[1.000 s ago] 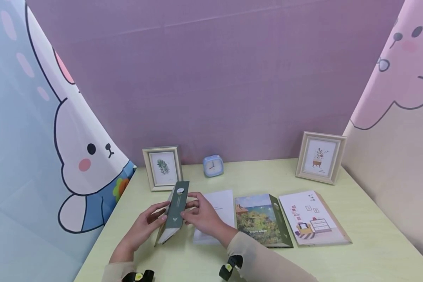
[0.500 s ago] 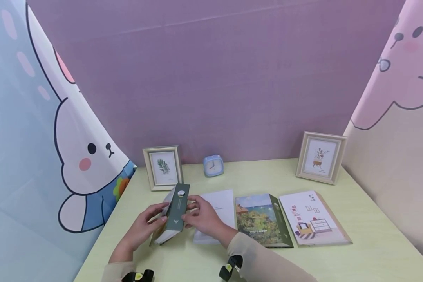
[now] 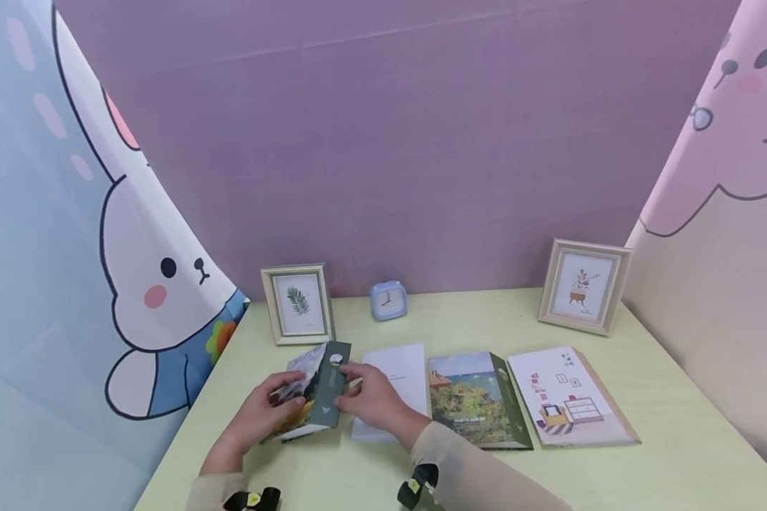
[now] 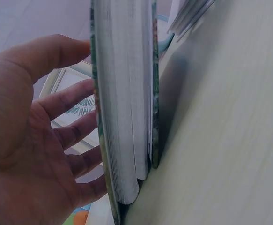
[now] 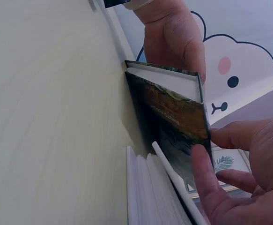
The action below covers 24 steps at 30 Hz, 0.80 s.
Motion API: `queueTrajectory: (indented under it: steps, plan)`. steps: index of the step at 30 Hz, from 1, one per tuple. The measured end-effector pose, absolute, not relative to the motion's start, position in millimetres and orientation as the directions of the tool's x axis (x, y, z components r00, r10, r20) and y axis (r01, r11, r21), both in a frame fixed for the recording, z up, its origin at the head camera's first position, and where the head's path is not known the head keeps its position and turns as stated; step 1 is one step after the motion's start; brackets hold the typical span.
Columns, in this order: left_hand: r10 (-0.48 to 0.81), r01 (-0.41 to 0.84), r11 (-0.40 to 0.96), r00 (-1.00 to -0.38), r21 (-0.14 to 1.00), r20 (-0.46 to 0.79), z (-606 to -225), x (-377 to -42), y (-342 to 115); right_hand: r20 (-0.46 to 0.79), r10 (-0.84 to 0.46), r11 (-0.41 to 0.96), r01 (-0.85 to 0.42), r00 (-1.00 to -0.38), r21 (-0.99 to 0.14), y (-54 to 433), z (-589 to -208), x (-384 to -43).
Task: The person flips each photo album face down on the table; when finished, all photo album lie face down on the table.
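A thick photo album (image 3: pixel 329 387) with a dark green spine and a painted landscape cover leans tilted to the left, spine uppermost, over the left part of the table. My left hand (image 3: pixel 249 419) rests its fingertips and thumb on the front cover. In the left wrist view, the white page block (image 4: pixel 122 103) stands on the table edge-on, those fingertips all on one cover. My right hand (image 3: pixel 378 401) pinches the spine side; in the right wrist view, one finger lies on the dark back cover (image 5: pixel 169 112). The right hand and forearm partly hide a white book (image 3: pixel 403 369).
A second photo album (image 3: pixel 466 397) and an illustrated white book (image 3: pixel 572 401) lie in a row to the right. Behind stand a leaf picture frame (image 3: pixel 297 305), a blue alarm clock (image 3: pixel 388 301) and a plant picture frame (image 3: pixel 584 287) by the purple backdrop.
The album has tipped over to the left between my hands, so more of its landscape cover shows and its spine's upper end sits lower. Both hands stay on it.
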<state>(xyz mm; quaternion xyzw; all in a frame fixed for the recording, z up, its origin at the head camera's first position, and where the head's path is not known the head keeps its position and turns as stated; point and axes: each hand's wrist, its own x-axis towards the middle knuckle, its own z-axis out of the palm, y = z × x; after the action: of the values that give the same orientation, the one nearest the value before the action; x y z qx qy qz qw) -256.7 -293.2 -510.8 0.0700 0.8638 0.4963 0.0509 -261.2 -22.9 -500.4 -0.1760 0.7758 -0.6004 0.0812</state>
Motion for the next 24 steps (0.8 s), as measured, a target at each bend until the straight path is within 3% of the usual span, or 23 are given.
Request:
queueTrajectory:
  steps: [8,24]
  plan:
    - [0.137,0.044,0.553,-0.990,0.832,-0.039,-514.3,-260.2,-294.1,0.038,-0.379,0.323,-0.170,-0.924,-0.931,-22.9,-502.0,-264.1]
    - [0.142,0.068,0.628,-0.989,0.775,-0.028,-516.2,-262.5,-297.5,0.041,-0.402,0.386,-0.210,-0.915,-0.898,-27.9,-506.2,-269.5]
